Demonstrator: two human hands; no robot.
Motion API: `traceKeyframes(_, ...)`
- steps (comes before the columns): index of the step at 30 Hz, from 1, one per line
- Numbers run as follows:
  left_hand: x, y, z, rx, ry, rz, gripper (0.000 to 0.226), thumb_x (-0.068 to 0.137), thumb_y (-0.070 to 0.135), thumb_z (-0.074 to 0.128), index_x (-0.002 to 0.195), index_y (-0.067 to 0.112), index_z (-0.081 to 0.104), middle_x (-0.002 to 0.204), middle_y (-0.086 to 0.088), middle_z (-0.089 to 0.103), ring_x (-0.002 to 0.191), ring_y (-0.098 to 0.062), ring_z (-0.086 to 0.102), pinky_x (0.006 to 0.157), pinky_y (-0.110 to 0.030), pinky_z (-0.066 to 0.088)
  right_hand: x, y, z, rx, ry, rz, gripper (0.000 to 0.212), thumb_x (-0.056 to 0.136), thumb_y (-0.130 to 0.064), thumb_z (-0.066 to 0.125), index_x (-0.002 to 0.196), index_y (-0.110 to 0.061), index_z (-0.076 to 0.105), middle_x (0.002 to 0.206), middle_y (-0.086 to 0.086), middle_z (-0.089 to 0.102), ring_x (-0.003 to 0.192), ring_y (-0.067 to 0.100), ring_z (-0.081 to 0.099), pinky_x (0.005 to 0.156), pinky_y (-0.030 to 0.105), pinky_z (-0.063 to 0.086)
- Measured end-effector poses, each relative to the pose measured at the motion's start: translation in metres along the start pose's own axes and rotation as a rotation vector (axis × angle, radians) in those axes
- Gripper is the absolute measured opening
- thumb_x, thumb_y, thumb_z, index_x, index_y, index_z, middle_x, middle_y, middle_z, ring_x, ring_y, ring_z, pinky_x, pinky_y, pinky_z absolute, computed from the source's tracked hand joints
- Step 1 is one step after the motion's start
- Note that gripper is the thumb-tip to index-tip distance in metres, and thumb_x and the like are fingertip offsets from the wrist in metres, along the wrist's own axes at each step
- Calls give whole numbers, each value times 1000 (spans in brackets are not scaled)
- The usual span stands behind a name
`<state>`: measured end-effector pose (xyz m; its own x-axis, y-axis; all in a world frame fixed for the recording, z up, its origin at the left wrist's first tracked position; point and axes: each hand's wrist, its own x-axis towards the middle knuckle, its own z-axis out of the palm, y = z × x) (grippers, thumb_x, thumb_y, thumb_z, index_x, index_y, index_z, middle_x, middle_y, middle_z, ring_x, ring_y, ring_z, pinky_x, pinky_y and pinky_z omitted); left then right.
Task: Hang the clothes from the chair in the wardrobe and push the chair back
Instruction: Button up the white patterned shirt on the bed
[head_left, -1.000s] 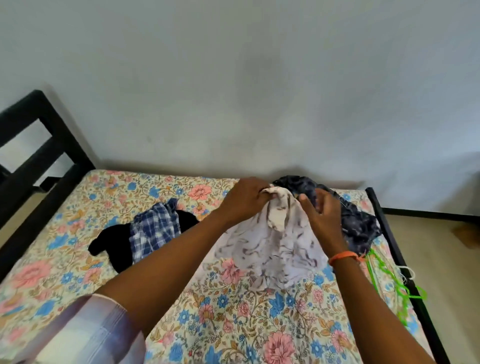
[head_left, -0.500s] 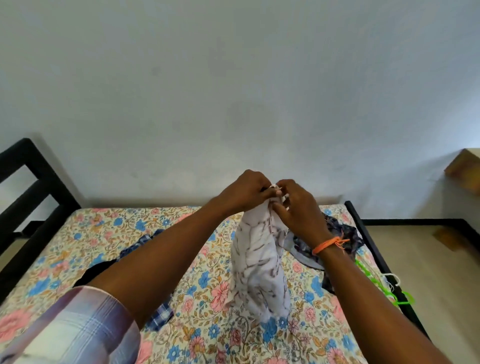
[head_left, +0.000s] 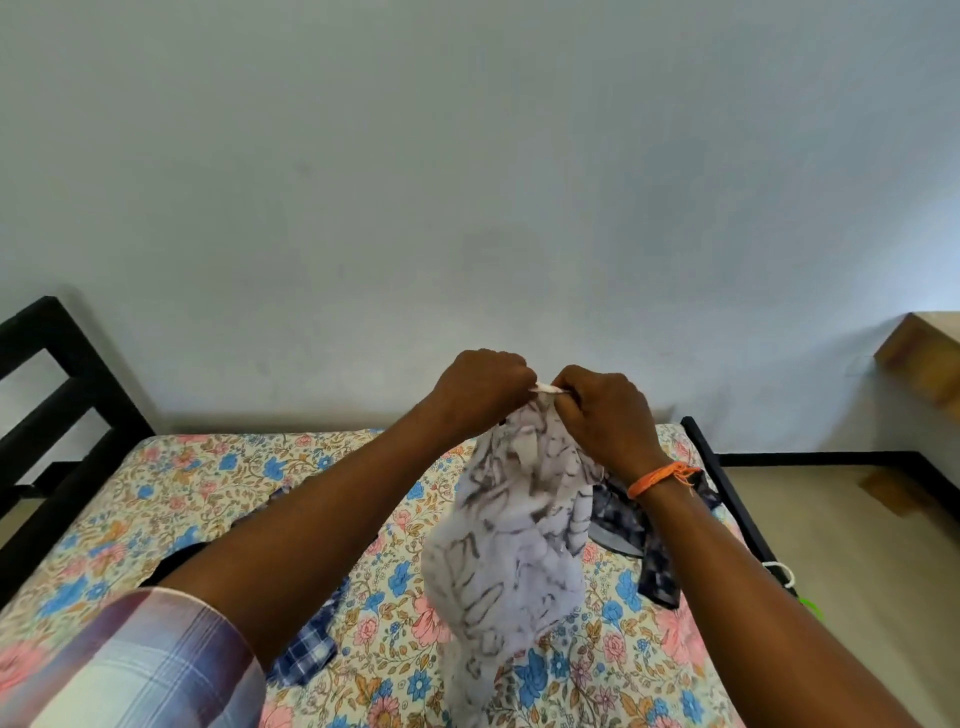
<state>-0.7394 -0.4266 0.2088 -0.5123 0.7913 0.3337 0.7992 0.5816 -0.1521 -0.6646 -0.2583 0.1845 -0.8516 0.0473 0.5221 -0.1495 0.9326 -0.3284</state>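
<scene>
Both of your hands pinch the top edge of the pale printed garment (head_left: 511, 545), left hand (head_left: 480, 389) and right hand (head_left: 602, 415) almost touching, fingers curled tight on the cloth so it hangs above the floral bed (head_left: 208, 483). Find the collar or shoulder seam first, which looks bunched here, then spread your grip apart so a hanger slips in cleanly. A dark patterned garment (head_left: 649, 525) and a checked one (head_left: 306, 644) wait on the bed.

Open air lies above your bedsheet (head_left: 218, 483) up to the wall (head_left: 467, 182). The black headboard (head_left: 57, 395) bounds your left, the black rail (head_left: 727, 499) your right; a dark garment (head_left: 654, 551) clutters the right edge.
</scene>
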Motion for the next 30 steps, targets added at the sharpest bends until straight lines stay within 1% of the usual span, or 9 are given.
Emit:
traceKeyframes(4,-5,3,10,-3,220,-128,17,72,16,76,72,11,60,69,-4,55,47,-25,51,40,-24,29,13,-6,-8,63,94,16,23,85,-27,49,86,-14,69,68,6,67,61,29,60,51,34,44)
traceKeyframes(6,-9,0,20,-112,281,-265,15,78,16,72,83,10,60,82,-7,56,55,-30,55,41,-28,37,19,-3,-13,154,122,60,24,84,-25,47,85,-15,69,71,4,68,64,26,61,56,38,48)
traceKeyframes(9,-19,-11,29,-284,275,-527,19,86,15,66,104,13,62,103,-6,58,74,-31,61,55,-35,47,22,8,-20,189,155,93,19,85,-17,49,84,-13,67,73,4,68,66,24,61,60,39,49)
traceKeyframes(13,-28,-24,34,-370,329,-736,11,92,14,57,99,14,66,98,-6,62,81,-29,61,63,-37,49,21,28,-30,175,173,141,13,88,-5,56,81,-10,65,73,5,67,66,25,60,59,38,47)
traceKeyframes(15,-29,-29,35,-374,378,-816,16,98,18,52,98,11,67,95,-8,64,81,-28,62,63,-35,47,18,37,-32,147,156,144,10,88,-6,57,83,-9,64,74,7,67,68,27,60,60,40,48)
traceKeyframes(19,-25,-23,31,-377,431,-847,21,104,22,39,99,10,56,89,-3,54,72,-23,50,61,-33,35,7,51,-21,-107,-37,77,5,90,-12,59,91,-7,60,84,12,63,75,34,59,59,35,41)
traceKeyframes(22,-20,-18,31,-291,382,-732,17,105,25,38,98,14,49,76,-1,56,62,-26,54,54,-32,38,-5,61,-7,-203,-137,165,7,88,-8,58,84,-5,53,91,16,54,78,40,57,60,34,33)
traceKeyframes(27,-19,-15,28,-126,284,-600,25,102,33,47,91,11,52,66,-7,62,56,-33,60,50,-28,34,-10,70,-8,-144,-16,474,15,88,-16,56,83,-3,63,95,15,59,85,38,59,64,32,39)
traceKeyframes(30,-21,-13,20,-56,234,-630,42,103,45,40,90,8,57,71,-11,64,61,-36,62,53,-30,33,-10,72,-15,-117,89,480,18,91,-15,53,90,-1,64,98,18,58,85,39,59,66,33,40)
